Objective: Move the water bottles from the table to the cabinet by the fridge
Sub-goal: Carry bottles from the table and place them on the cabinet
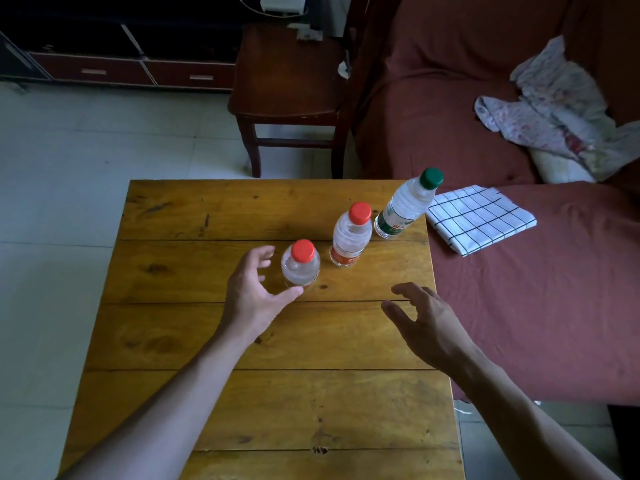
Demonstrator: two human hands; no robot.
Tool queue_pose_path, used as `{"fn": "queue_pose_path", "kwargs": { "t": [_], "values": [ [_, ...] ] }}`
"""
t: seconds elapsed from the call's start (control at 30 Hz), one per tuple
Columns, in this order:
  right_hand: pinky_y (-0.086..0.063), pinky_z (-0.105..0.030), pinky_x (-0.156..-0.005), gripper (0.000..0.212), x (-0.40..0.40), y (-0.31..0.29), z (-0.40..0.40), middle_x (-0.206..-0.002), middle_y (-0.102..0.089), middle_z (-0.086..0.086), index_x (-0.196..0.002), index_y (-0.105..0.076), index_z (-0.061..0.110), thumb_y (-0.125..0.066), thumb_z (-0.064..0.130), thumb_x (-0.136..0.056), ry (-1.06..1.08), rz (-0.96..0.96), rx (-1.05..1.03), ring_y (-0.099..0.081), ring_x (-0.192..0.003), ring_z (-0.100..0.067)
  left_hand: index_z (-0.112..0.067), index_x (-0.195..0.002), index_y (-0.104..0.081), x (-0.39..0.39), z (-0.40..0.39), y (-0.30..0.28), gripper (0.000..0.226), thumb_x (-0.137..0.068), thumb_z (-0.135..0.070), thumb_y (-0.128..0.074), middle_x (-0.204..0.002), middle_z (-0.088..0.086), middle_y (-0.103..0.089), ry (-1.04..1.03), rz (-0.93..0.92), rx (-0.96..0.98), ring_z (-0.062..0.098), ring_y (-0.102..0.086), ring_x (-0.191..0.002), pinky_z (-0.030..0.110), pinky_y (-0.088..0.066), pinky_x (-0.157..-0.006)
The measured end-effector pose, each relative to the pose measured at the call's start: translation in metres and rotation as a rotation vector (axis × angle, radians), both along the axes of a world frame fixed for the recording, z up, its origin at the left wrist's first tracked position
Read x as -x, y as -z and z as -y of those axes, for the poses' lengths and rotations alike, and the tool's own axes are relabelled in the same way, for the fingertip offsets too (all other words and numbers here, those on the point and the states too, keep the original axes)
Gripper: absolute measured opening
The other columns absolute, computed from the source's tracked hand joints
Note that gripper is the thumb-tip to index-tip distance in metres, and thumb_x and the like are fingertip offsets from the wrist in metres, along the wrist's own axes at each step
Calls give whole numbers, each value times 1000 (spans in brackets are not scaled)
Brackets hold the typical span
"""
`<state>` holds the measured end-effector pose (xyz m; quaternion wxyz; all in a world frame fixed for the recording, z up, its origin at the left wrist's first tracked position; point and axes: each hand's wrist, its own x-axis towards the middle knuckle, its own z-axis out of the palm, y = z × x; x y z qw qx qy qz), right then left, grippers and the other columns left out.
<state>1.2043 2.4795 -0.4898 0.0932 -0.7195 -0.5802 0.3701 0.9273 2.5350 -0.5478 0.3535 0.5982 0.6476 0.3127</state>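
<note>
So we find three water bottles upright in a diagonal row on the wooden table [207,341]: the near red-capped bottle [300,268], the second red-capped bottle [350,235] at its 2 o'clock, and the green-capped bottle [403,206] further along that line by the table's edge. Our left hand [254,292] is spread wide at the near bottle's 9 o'clock, thumb tip just at its base, apparently shaped to wrap the body, not yet closed. Our right hand [424,323] hovers at its 4 o'clock, fingers loosely apart and empty, likely bound for the second bottle.
</note>
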Motion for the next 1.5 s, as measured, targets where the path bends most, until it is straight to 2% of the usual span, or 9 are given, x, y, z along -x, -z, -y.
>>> {"fn": "queue_pose_path", "kwargs": {
  "t": [0.13,0.27,0.47,0.6,0.77,0.9,1.0,1.37,1.5],
  "values": [
    [-48,-31,-85,51,3,1,-7,-133,-57,-12,-133,-54,18,-55,50,-93,2,2,-4,-60,-110,-24,-29,-124,-54,-13,-11,-5,75,-61,-28,-94,-122,-12,-61,42,83,-49,3,-57,-112,21,-51,-86],
    [-43,-27,-80,51,6,-1,-13,-131,-57,-11,-134,-54,17,-55,48,-94,4,-11,-19,-57,-90,-15,-25,-118,-58,-16,-21,0,68,-61,-25,-94,-111,-11,-63,45,45,-73,7,-58,-105,18,-51,-80],
    [-41,-26,-82,50,5,0,-19,-131,-57,-11,-135,-53,17,-56,46,-94,17,-25,-25,-55,-96,-15,-24,-116,-59,-13,-19,2,67,-60,-23,-94,-110,-11,-65,54,47,-70,4,-59,-105,11,-48,-79],
    [-49,-30,-85,53,9,8,-27,-132,-58,-12,-136,-50,18,-61,44,-92,74,-68,-125,-57,-117,-20,-31,-113,-58,-14,-20,2,66,-60,-22,-95,-106,-18,-63,37,46,-69,-4,-58,-103,5,-46,-77],
    [-53,-44,-94,67,27,21,-38,-133,-57,-10,-140,-44,20,-74,41,-84,161,-152,-206,-55,-119,-18,-30,-114,-57,-11,-18,3,69,-58,-19,-95,-106,-12,-64,55,40,-86,-2,-58,-102,3,-45,-76],
    [-47,-50,-102,87,40,36,-59,-137,-48,7,-144,-36,24,-84,38,-73,245,-222,-294,-47,-128,-15,-25,-119,-58,-10,-20,5,69,-61,-22,-94,-111,-10,-64,85,15,-81,6,-58,-103,5,-44,-76],
    [-44,-48,-107,95,51,48,-79,-145,-47,5,-146,-35,25,-87,39,-68,260,-266,-337,-43,-135,-12,-23,-122,-57,-8,-20,6,71,-61,-25,-94,-112,-11,-63,108,3,-96,5,-58,-104,12,-48,-78],
    [-54,-39,-92,63,55,58,-90,-109,-68,11,-117,-59,27,-91,32,-63,322,-316,-414,-63,-103,-6,-23,-120,-58,-9,-9,12,69,-61,-25,-94,-112,-12,-64,18,58,-60,-1,-57,-107,15,-50,-81],
    [-55,-23,-85,67,47,48,-69,-103,-65,27,-116,-54,32,-93,30,-61,351,-308,-460,-63,-100,1,-23,-119,-60,-15,-13,15,68,-60,-23,-94,-110,-10,-66,-24,60,-35,-1,-57,-105,15,-47,-85]
  ]
}}
